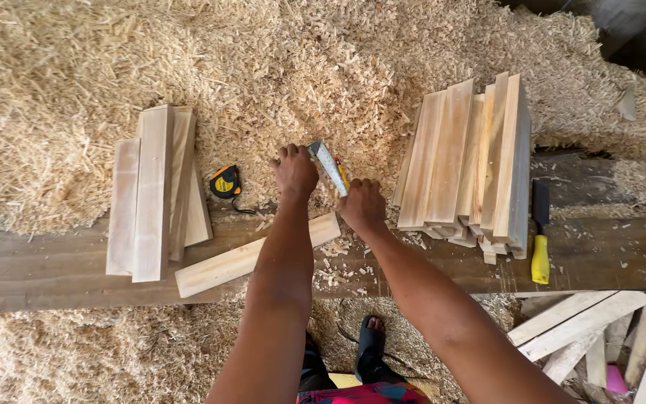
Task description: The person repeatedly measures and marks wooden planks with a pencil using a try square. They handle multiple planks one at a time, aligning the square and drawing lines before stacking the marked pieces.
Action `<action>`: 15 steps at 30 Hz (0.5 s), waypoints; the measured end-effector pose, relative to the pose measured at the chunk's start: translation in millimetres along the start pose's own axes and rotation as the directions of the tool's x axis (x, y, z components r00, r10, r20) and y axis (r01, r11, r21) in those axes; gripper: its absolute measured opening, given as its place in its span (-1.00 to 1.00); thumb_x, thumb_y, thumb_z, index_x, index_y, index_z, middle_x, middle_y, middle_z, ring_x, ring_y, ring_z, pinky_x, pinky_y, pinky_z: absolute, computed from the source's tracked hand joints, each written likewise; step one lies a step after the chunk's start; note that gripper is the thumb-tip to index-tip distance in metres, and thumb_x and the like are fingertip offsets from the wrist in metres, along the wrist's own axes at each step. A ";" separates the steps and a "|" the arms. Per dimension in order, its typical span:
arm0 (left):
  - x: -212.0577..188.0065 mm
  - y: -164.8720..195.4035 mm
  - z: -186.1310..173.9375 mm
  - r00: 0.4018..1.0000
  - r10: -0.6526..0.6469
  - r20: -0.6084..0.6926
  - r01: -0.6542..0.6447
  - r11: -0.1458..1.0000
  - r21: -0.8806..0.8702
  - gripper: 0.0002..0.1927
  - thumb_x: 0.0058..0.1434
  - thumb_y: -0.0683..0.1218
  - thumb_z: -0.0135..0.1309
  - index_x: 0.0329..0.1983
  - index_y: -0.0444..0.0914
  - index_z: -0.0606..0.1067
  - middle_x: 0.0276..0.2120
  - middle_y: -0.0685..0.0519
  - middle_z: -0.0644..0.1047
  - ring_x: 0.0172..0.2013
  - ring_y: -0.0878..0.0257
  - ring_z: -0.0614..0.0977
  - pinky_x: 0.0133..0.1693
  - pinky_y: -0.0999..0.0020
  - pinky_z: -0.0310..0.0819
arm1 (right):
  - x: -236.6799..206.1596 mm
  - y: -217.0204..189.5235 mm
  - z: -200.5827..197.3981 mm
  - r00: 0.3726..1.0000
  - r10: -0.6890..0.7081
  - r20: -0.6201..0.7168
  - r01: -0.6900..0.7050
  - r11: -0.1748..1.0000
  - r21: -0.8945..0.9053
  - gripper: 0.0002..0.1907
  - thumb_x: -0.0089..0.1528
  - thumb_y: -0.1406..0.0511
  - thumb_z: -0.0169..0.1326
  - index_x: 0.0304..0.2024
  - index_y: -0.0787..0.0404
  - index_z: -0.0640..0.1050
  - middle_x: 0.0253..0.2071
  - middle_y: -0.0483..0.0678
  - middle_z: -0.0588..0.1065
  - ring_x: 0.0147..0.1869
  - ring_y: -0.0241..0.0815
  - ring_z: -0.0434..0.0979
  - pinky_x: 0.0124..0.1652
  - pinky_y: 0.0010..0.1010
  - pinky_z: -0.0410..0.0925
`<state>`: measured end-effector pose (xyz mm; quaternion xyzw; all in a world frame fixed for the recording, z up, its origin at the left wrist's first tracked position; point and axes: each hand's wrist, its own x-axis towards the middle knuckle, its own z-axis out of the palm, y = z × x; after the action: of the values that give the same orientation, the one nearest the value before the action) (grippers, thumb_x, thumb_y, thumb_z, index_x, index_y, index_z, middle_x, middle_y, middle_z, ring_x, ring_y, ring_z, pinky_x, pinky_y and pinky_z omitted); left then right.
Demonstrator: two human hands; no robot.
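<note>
Item: one loose board (pixel 252 256), pale wood, lying flat on the dark bench plank (pixel 39 262). We noted its long axis running aslant, from low at the left to high at the right, its upper end tucked just under and between our two wrists. It lay nearer the left hand (pixel 294 170), whose forearm crossed above its middle; whether that arm touched it we could not tell. Item: one metal square (pixel 329 166), a slim grey blade with a yellow part beside it, slanting from upper left to lower right between the hands. Our left hand was curled, knuckles up, fingers folded at the blade's upper end and apparently gripping it. Our right hand (pixel 363 206) was closed in a loose fist at the blade's lower end, seemingly holding the yellow part; the fingertips were hidden, so we could not say how tightly. Both hands stood beyond the board's upper end, over the shavings (pixel 323 67) heaped behind the bench. Item: one stack of boards (pixel 155 191) at the left, well apart from the hands. Item: one taller stack (pixel 472 161) at the right, just beside the right hand. Item: one yellow-and-black tape measure (pixel 226 182), near the left hand, on the shavings. Item: one chisel (pixel 540 239) with a yellow handle, beyond the right stack. Item: offcuts (pixel 585 329) below the bench at the right.
</note>
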<state>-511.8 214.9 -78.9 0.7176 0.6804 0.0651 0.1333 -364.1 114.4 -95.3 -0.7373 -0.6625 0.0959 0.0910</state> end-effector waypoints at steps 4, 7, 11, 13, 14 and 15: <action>4.8 1.2 3.1 0.999 -0.034 0.025 0.035 0.999 -0.012 -0.48 0.15 -0.27 0.02 0.22 -0.29 0.37 0.24 -0.21 0.31 0.30 -0.12 0.28 0.26 -0.31 0.10 | -5.9 17.0 8.1 0.999 -0.038 -0.020 0.039 0.998 0.044 -0.63 0.19 0.29 0.12 0.01 0.37 0.50 -0.09 0.21 0.51 0.02 0.15 0.53 -0.12 -0.08 0.51; 7.2 1.0 7.5 0.998 -0.051 0.042 0.052 0.998 -0.026 -0.51 0.17 -0.29 0.02 0.21 -0.29 0.38 0.26 -0.24 0.29 0.28 -0.14 0.31 0.28 -0.34 0.08 | -9.4 25.1 16.7 0.983 -0.143 -0.112 0.146 0.989 0.020 -0.67 0.17 0.31 0.10 -0.05 0.36 0.52 -0.10 0.18 0.51 0.00 0.12 0.52 -0.10 -0.09 0.48; 4.7 -0.5 10.6 0.999 -0.050 -0.005 0.049 0.997 -0.068 -0.52 0.21 -0.18 0.08 0.21 -0.27 0.35 0.26 -0.25 0.28 0.23 -0.14 0.32 0.21 -0.44 0.08 | -10.6 29.0 24.5 0.982 -0.144 -0.125 0.154 0.985 0.076 -0.74 0.32 0.28 0.02 -0.05 0.34 0.53 -0.16 0.18 0.49 -0.05 0.10 0.49 -0.10 -0.07 0.44; 0.2 -5.5 9.5 0.998 -0.055 -0.044 0.051 0.994 -0.092 -0.51 0.23 -0.16 0.07 0.24 -0.23 0.34 0.23 -0.19 0.31 0.23 -0.11 0.33 0.18 -0.46 0.11 | -11.6 28.4 26.3 0.975 -0.146 -0.168 0.168 0.979 0.120 -0.75 0.34 0.26 0.02 -0.07 0.34 0.53 -0.16 0.18 0.49 -0.04 0.11 0.48 -0.09 -0.06 0.43; -1.3 -8.5 7.7 0.997 -0.056 -0.054 0.051 0.995 -0.091 -0.51 0.23 -0.19 0.05 0.25 -0.18 0.34 0.21 -0.13 0.34 0.24 -0.09 0.33 0.17 -0.48 0.11 | -11.1 26.4 27.1 0.966 -0.143 -0.217 0.174 0.976 0.134 -0.76 0.34 0.26 0.02 -0.09 0.33 0.53 -0.17 0.17 0.49 -0.05 0.14 0.49 -0.10 -0.05 0.43; -4.6 -11.2 6.7 0.996 -0.057 -0.062 0.052 0.995 -0.091 -0.50 0.24 -0.22 0.03 0.27 -0.14 0.34 0.20 -0.08 0.36 0.25 -0.07 0.34 0.16 -0.50 0.12 | -11.0 24.2 27.6 0.955 -0.138 -0.263 0.181 0.973 0.147 -0.77 0.35 0.26 0.02 -0.11 0.32 0.54 -0.18 0.17 0.49 -0.07 0.17 0.49 -0.10 -0.03 0.42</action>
<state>-521.0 210.1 -88.0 0.6896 0.7001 0.1149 0.1449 -349.2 101.0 -128.1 -0.6771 -0.6925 0.0502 0.2437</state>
